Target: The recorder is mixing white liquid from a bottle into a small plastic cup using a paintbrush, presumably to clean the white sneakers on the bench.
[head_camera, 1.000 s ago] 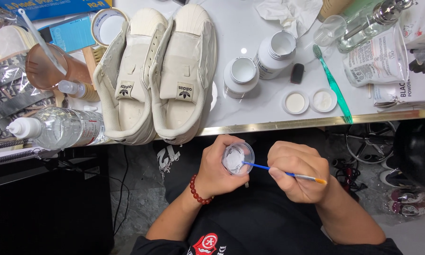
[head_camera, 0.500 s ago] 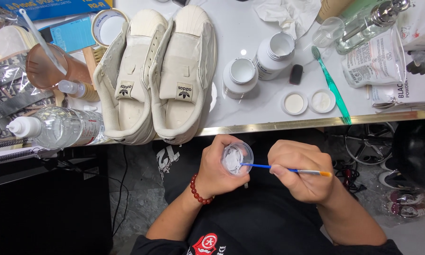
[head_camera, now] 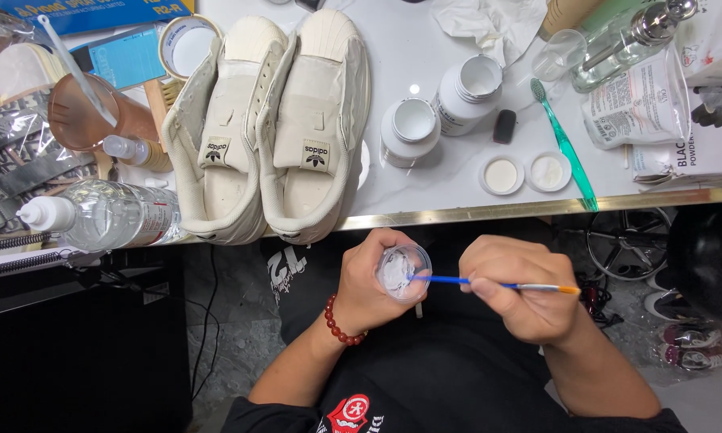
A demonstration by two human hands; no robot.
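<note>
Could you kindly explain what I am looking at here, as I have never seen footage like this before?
There is no machine here: a camera worn on a person's head looks straight down at their own two bare hands, held in front of a white table. The left hand holds a small clear cup with white paint inside. The right hand holds a thin blue-handled brush, its tip dipped in the cup. On the table lie a pair of cream sneakers, two open white jars, two round lids, a green toothbrush and a clear water bottle.
</note>
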